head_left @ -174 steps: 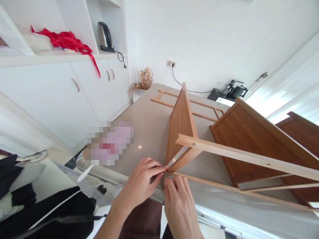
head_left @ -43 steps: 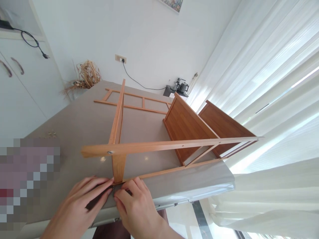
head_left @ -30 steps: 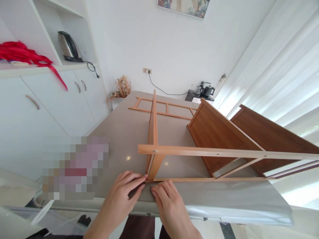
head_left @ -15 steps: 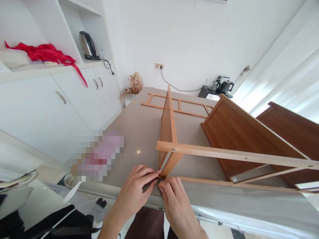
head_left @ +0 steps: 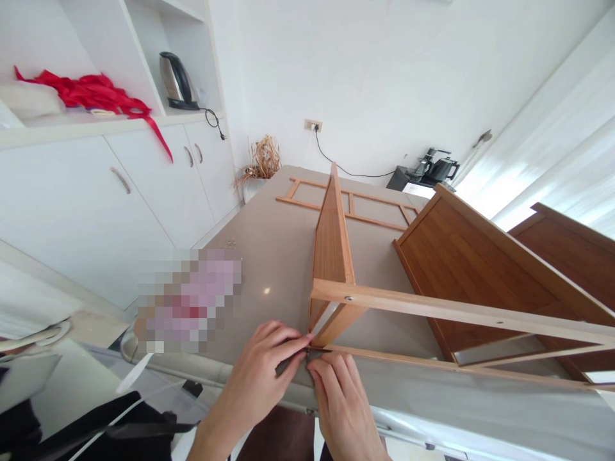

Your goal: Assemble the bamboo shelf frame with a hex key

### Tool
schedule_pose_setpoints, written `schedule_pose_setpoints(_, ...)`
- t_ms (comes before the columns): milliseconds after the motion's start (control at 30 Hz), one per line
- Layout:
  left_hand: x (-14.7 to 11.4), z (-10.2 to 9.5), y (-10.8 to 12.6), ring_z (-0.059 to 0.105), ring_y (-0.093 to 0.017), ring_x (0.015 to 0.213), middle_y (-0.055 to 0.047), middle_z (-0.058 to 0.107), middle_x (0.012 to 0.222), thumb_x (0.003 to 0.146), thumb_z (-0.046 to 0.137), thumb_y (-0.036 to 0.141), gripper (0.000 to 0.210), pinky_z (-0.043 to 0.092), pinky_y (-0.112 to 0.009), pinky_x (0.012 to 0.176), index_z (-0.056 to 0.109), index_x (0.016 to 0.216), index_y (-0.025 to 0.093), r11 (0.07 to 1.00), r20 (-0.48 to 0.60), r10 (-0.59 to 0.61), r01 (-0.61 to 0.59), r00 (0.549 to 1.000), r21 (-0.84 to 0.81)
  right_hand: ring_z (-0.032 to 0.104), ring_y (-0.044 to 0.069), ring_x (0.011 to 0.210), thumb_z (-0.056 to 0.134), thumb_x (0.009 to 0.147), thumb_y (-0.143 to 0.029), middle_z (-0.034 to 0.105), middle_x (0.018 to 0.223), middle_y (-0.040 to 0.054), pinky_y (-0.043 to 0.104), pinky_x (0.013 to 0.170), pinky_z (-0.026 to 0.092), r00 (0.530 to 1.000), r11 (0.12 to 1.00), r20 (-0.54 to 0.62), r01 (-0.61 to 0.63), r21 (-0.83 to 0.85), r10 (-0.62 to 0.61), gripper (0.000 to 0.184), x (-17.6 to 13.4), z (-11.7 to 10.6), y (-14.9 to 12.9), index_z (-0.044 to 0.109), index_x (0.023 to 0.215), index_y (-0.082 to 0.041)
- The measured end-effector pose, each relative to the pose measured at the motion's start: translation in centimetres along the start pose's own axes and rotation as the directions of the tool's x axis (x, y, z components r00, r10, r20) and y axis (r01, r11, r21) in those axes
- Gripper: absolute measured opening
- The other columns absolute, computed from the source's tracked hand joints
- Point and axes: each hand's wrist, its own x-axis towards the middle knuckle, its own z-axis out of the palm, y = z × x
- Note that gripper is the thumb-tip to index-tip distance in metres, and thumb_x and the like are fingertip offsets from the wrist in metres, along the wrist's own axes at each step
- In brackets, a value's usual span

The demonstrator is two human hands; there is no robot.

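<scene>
Two hands [head_left: 266, 360] [head_left: 346, 398] curl at a flat-panelled, straight-railed wooden frame [head_left: 432, 307]; whether fingers [head_left: 294, 346] clamp, I cannot tell.

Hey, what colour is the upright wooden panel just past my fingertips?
The upright panel is a warm orange-brown, showing best in the head view.

No text, label, brand, number or sign can be read; a patch [head_left: 195, 298] on the counter [head_left: 273, 250] is pixelated.
</scene>
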Motion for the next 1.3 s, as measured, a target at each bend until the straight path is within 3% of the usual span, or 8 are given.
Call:
schedule_pose_setpoints(133, 0.1, -0.2, 0.2, 0.062, -0.022, 0.104, -0.004, 0.074, 0.107, 0.102, 0.062, 0.015, 0.035, 0.057, -0.041, 0.092, 0.071, 0.133, 0.030, 1.000, -0.006, 0.004, -0.004, 1.000, -0.003, 0.063, 0.021, 0.085, 0.045, 0.103, -0.006, 0.067, 0.097, 0.0064, 0.036, 0.078, 0.054, 0.999, 0.999, -0.021, -0.026, -0.036, 0.025, 0.024, -0.2, 0.2, -0.3, 0.061, 0.110, -0.023)
schedule_pose_setpoints(467, 0.2, -0.2, 0.3, 0.063, -0.021, 0.104, -0.004, 0.074, 0.106, 0.102, 0.062, 0.016, 0.034, 0.057, -0.040, 0.094, 0.072, 0.132, 0.030, 1.000, -0.013, 0.007, -0.007, 1.000, 0.003, 0.060, 0.021, 0.079, 0.052, 0.102, -0.009, 0.068, 0.093, 0.0055, 0.035, 0.073, 0.045, 0.998, 0.974, 0.026, 0.063, -0.217, -0.059, 0.018, 0.4, -0.7, -0.7, 0.063, 0.112, -0.020)
schedule_pose_setpoints(833, 0.0, -0.1, 0.0, 0.064, -0.021, 0.104, -0.004, 0.074, 0.107, 0.103, 0.061, 0.018, 0.034, 0.057, -0.041, 0.096, 0.071, 0.133, 0.031, 1.000, -0.006, 0.002, -0.002, 1.000, 0.032, 0.065, 0.021, 0.085, 0.053, 0.102, -0.011, 0.071, 0.095, 0.0051, 0.036, 0.074, 0.047, 0.997, 0.989, -0.074, -0.004, -0.150, -0.007, 0.016, 1.0, -1.0, -0.9, 0.064, 0.106, -0.022)
schedule_pose_setpoints(1300, 0.3, -0.3, 0.2, 0.064, -0.022, 0.103, -0.003, 0.075, 0.106, 0.102, 0.062, 0.017, 0.035, 0.058, -0.040, 0.093, 0.071, 0.133, 0.032, 0.999, -0.011, 0.018, -0.018, 1.000, 0.044, 0.064, 0.020, 0.083, 0.055, 0.102, -0.012, 0.067, 0.095, 0.0047, 0.034, 0.074, 0.048, 0.999, 0.992, -0.006, -0.049, -0.114, 0.048, 0.016, 0.3, -0.8, -0.3, 0.065, 0.104, -0.024)
